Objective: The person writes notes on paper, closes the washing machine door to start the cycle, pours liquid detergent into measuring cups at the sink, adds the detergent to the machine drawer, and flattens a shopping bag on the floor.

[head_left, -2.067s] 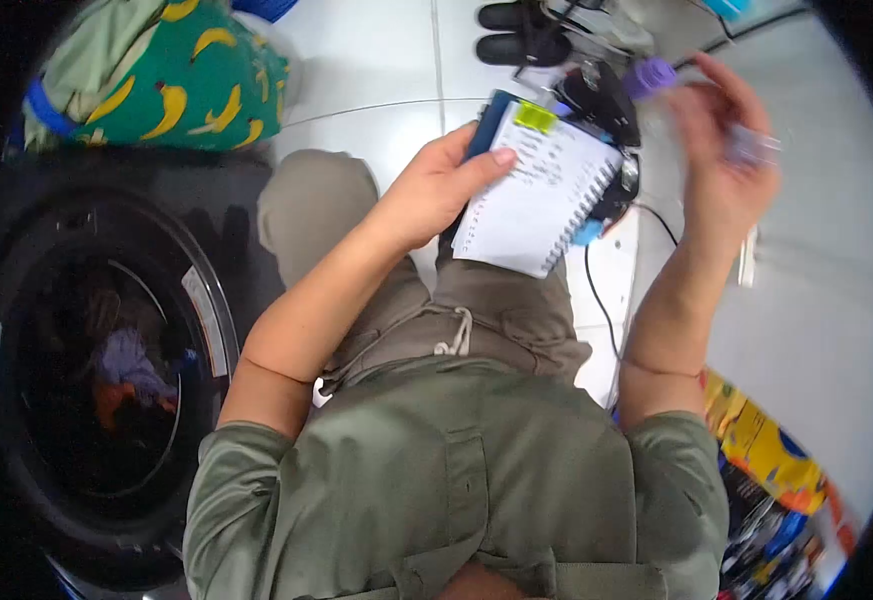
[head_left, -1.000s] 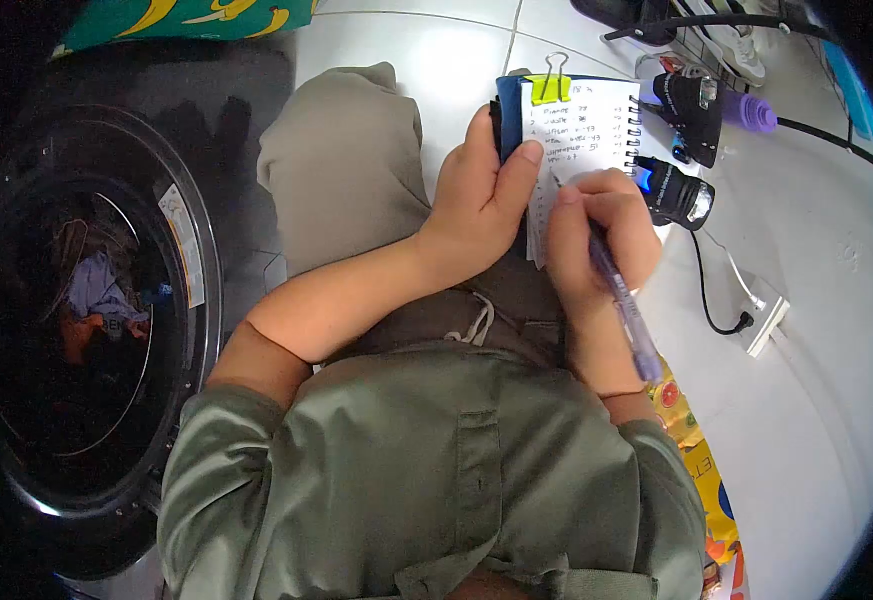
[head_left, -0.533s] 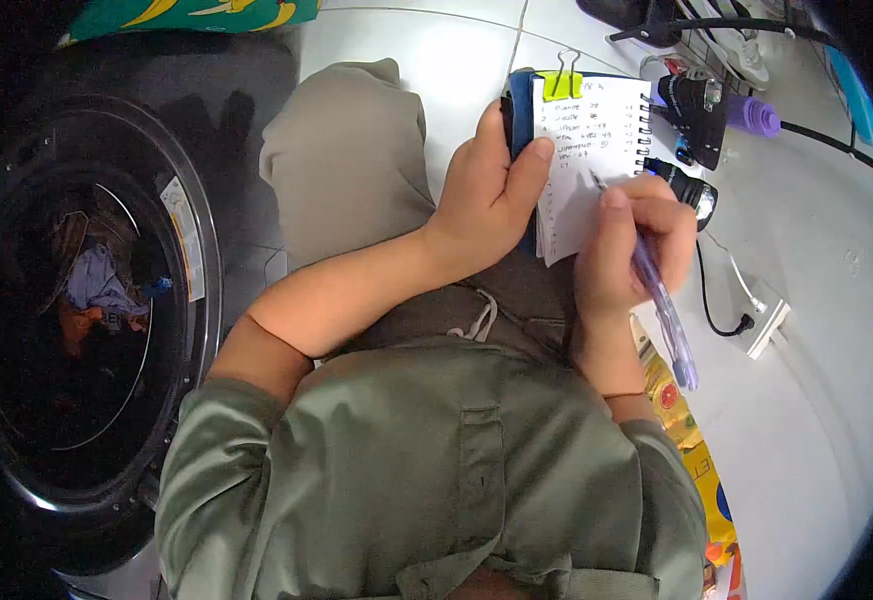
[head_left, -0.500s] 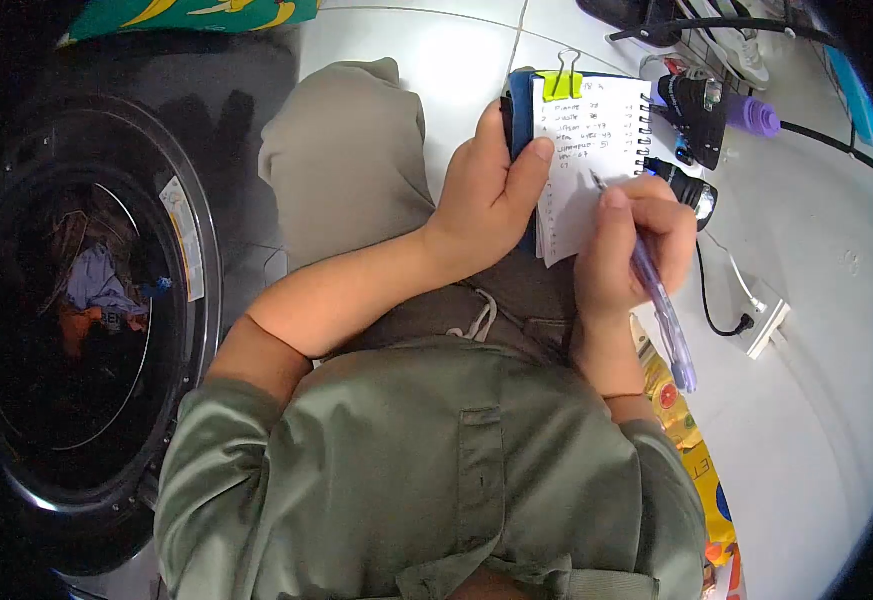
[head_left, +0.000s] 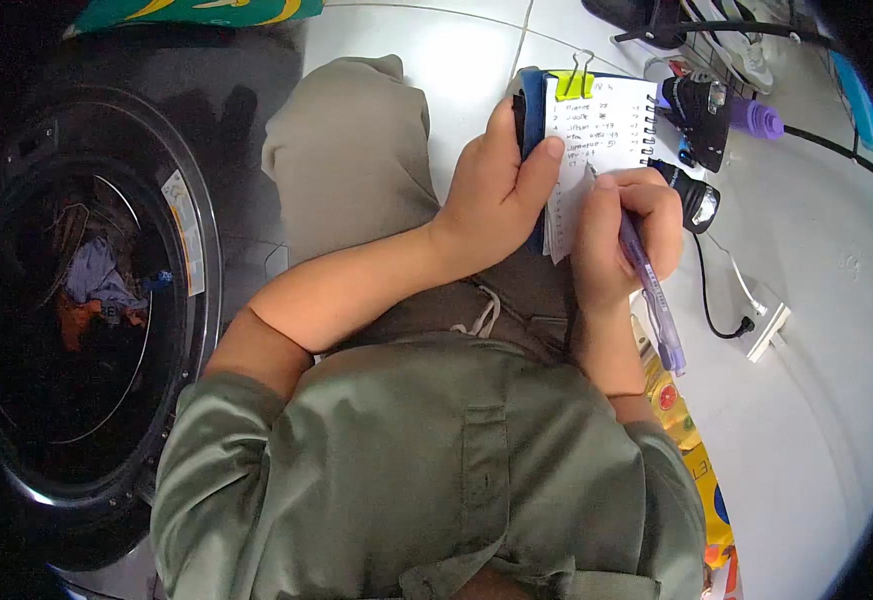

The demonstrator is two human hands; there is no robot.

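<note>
A spiral notepad (head_left: 606, 120) with handwritten lines lies over a dark blue cover, and a yellow-green binder clip (head_left: 573, 84) pinches its top edge. My left hand (head_left: 496, 195) grips pad and cover from the left side, thumb on the page's edge. In a writing grip, my right hand (head_left: 626, 235) is closed on a clear purple pen (head_left: 656, 305). The pen's tip is at the page, just under the written lines. Right of the pad are two black headlamp-like devices, one above (head_left: 696, 112) and one below (head_left: 694, 195).
At the left stands a black front-load washer (head_left: 196, 400) with clothes behind its round door. A white power strip (head_left: 764, 332) with cables is at the right. A purple bottle (head_left: 756, 118), shoes (head_left: 741, 50) and a yellow package (head_left: 701, 480) are on the right side.
Since the earliest frame, my right hand has come from the upper right to the page with the pen. Lately its tip has shifted slightly up and left, and the pad slightly right in view.
</note>
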